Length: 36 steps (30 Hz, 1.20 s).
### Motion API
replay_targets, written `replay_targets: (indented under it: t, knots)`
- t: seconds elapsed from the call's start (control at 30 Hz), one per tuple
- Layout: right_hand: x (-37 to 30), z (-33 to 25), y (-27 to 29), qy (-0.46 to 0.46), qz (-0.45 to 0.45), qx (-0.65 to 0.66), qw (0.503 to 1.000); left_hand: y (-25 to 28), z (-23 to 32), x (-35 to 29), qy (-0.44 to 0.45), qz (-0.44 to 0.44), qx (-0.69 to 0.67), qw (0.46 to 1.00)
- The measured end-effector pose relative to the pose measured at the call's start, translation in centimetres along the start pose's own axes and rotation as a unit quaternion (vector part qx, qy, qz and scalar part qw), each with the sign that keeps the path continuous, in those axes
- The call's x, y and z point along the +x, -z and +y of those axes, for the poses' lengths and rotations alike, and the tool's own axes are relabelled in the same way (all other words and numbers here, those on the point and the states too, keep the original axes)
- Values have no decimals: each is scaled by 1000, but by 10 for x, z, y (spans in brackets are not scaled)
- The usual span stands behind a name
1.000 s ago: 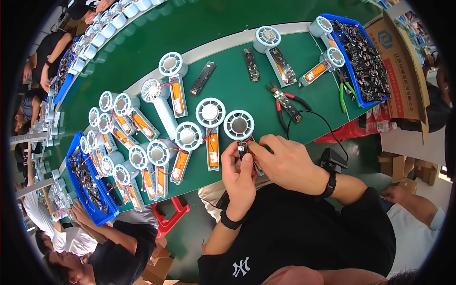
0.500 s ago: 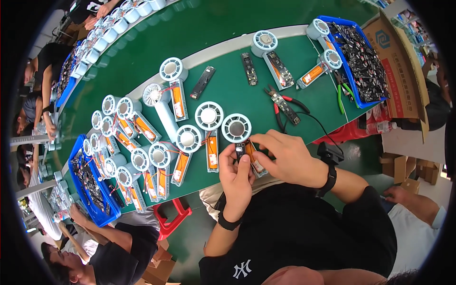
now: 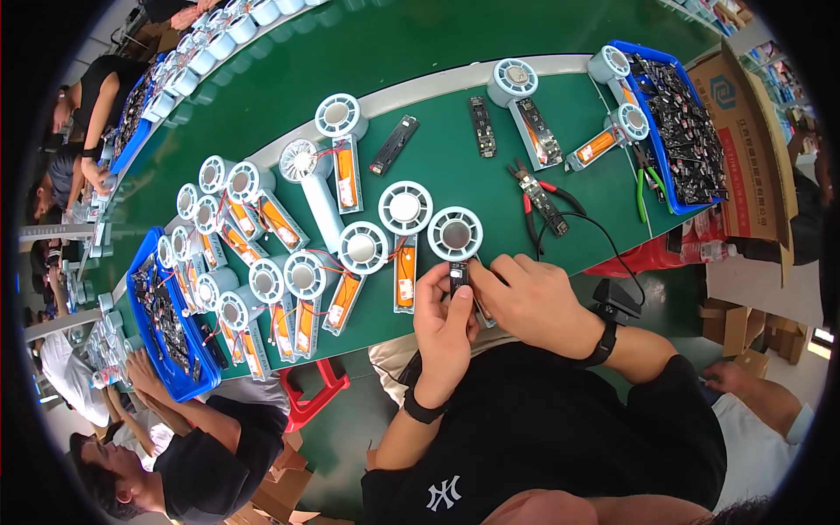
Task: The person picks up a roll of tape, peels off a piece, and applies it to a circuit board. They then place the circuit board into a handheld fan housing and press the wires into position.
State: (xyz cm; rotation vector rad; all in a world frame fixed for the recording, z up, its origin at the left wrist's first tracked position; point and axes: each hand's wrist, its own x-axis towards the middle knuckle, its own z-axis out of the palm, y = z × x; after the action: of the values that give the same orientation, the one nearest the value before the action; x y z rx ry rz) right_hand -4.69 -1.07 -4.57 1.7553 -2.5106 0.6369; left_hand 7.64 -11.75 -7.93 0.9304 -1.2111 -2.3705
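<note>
My left hand (image 3: 444, 319) pinches a small black circuit board (image 3: 458, 276) between thumb and fingers, close to the table's front edge. Just beyond it lies a pale-blue handheld fan body (image 3: 455, 234), its round head facing up and its handle mostly hidden under my hands. My right hand (image 3: 538, 302) is closed at that handle, beside the board; whatever its fingertips pinch is hidden. To the left, another fan body (image 3: 405, 208) lies with an orange battery (image 3: 405, 274) showing in its open handle.
Several open fan bodies (image 3: 306, 274) crowd the left of the green table (image 3: 429, 140). Blue trays of circuit boards stand at the left (image 3: 206, 382) and right (image 3: 652, 54). Red-handled pliers (image 3: 530, 214) lie under a board (image 3: 544, 203); green-handled cutters (image 3: 641, 185) lie farther right. Co-workers sit nearby.
The view has shifted, so the table's contents sit slightly farther right. My right hand has closed in toward the left one, covering more of the fan handle. My left hand still holds the board.
</note>
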Motion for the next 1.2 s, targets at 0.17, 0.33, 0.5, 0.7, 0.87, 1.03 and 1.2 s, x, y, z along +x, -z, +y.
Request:
replay_targets:
  t: [0.17, 0.33, 0.5, 0.7, 0.87, 1.03, 1.2]
  knots:
    - [3, 1, 6, 23, -60, -59, 996, 9, 3, 2, -1, -6, -2, 1000]
    - [-1, 2, -5, 14, 17, 0, 1000, 13, 0, 1, 3, 3, 2, 1000]
    - [0, 4, -3, 12, 15, -14, 1000, 10, -1, 1, 1, 5, -8, 1000]
    - [2, -8, 17, 43, -84, -91, 991, 8, 2, 1, 18, 6, -32, 999]
    - [3, -9, 19, 55, -114, -106, 986, 10, -2, 0, 7, 15, -62, 998]
    - [-1, -8, 13, 48, -109, -89, 989, 11, -2, 0, 3, -7, -94, 995]
    - [-3, -6, 9, 46, -105, -65, 991, 6, 1, 0, 14, 7, -95, 995]
